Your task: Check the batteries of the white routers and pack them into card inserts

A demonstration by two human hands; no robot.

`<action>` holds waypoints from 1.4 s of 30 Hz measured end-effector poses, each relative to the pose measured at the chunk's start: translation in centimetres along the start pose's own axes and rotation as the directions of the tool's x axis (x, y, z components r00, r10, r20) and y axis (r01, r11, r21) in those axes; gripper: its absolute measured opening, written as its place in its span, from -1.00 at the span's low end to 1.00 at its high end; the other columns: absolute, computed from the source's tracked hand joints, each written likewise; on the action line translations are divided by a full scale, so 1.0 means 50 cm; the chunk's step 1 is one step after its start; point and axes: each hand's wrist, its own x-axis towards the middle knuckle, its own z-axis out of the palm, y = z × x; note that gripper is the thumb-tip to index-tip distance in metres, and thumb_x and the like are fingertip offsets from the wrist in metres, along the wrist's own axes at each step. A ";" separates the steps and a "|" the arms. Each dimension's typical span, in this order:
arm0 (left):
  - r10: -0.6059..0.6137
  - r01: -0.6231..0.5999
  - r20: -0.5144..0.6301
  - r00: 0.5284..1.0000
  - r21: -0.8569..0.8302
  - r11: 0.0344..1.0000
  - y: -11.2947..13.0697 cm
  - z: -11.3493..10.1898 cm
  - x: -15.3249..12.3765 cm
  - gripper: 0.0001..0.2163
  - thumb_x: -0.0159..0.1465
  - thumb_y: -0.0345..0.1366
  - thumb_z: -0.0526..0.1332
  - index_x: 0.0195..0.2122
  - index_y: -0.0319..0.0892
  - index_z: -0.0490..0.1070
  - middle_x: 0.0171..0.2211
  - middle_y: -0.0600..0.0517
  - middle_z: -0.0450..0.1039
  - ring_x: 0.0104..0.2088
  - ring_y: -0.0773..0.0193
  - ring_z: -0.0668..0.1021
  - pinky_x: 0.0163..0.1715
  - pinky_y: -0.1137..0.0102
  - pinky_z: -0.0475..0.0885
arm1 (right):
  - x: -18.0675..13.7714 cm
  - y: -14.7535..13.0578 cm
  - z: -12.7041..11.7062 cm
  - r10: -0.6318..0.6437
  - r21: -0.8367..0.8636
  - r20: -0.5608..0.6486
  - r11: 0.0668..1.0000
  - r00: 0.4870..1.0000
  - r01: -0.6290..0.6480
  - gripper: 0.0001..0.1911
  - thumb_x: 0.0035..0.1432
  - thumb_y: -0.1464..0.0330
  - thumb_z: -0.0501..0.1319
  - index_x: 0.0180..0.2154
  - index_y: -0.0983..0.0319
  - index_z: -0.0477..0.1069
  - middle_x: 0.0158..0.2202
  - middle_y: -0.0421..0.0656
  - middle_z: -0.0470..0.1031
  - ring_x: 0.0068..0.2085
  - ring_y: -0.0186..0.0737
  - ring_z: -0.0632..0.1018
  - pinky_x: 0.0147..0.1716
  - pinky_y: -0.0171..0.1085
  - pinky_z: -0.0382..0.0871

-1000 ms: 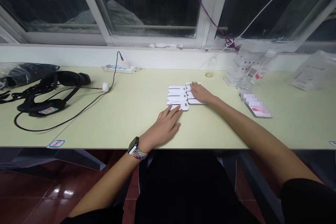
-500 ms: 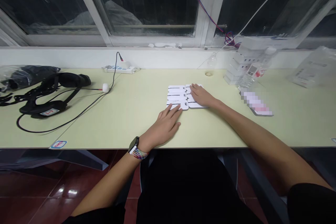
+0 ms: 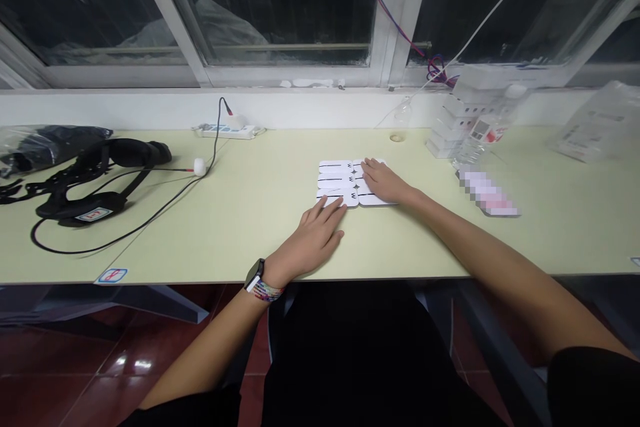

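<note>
White cards with rounded corners lie on the pale table in two columns side by side. The left-hand cards (image 3: 335, 182) carry a black line and a small black mark like a W or a 3. My left hand (image 3: 313, 240) lies flat with fingers spread, its fingertips on the lower edge of the nearest left card. Across the right-hand cards (image 3: 369, 200) rests my right hand (image 3: 384, 181), palm down with fingers stretched out, covering much of them. Neither hand grips anything. A watch (image 3: 255, 273) and a beaded band (image 3: 267, 291) are on my left wrist.
To the left lie a black head strap (image 3: 95, 207) and a cable with a white plug (image 3: 199, 167). A power strip (image 3: 227, 132) sits by the wall. On the right are white boxes (image 3: 445, 133), a plastic bottle (image 3: 483, 137), a pixelated item (image 3: 487, 192) and a clear bag (image 3: 595, 123).
The view has shifted very slightly. Both hands and the cards stay in the same places relative to each other.
</note>
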 end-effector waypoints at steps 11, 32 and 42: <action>-0.022 0.021 0.032 0.999 0.010 1.000 0.006 -0.007 -0.001 -0.45 0.66 -0.12 -0.04 0.63 0.01 0.03 0.67 -0.02 -0.07 0.66 -0.17 -0.11 0.58 -0.15 0.04 | -0.063 -0.003 -0.044 -0.043 0.096 -0.232 0.993 0.972 0.067 -0.42 0.58 0.13 -0.01 0.42 0.21 0.40 0.56 0.06 0.28 0.59 0.17 0.22 0.55 0.28 0.11; 0.019 -0.018 -0.050 0.999 0.008 1.000 0.010 -0.009 -0.002 -0.46 0.63 -0.24 0.05 0.61 0.05 0.10 0.64 -0.04 0.05 0.66 -0.24 -0.11 0.57 -0.32 -0.12 | -0.292 -0.061 -0.043 -0.472 0.031 -0.279 0.866 0.836 0.499 -0.58 0.38 0.39 0.33 0.23 0.12 0.51 0.11 0.05 0.61 0.10 0.11 0.62 0.11 0.17 0.60; 0.211 -0.225 -0.123 0.970 -0.107 0.969 0.038 -0.036 -0.004 -0.43 0.53 -0.21 0.27 0.53 0.03 0.20 0.35 -0.10 0.49 0.32 -0.11 0.46 0.43 -0.12 0.25 | -0.273 -0.109 -0.024 -0.348 0.357 -0.176 0.849 0.921 0.389 -0.67 0.62 0.17 0.11 0.12 0.13 0.57 -0.02 -0.05 0.72 -0.05 -0.04 0.68 -0.01 -0.05 0.56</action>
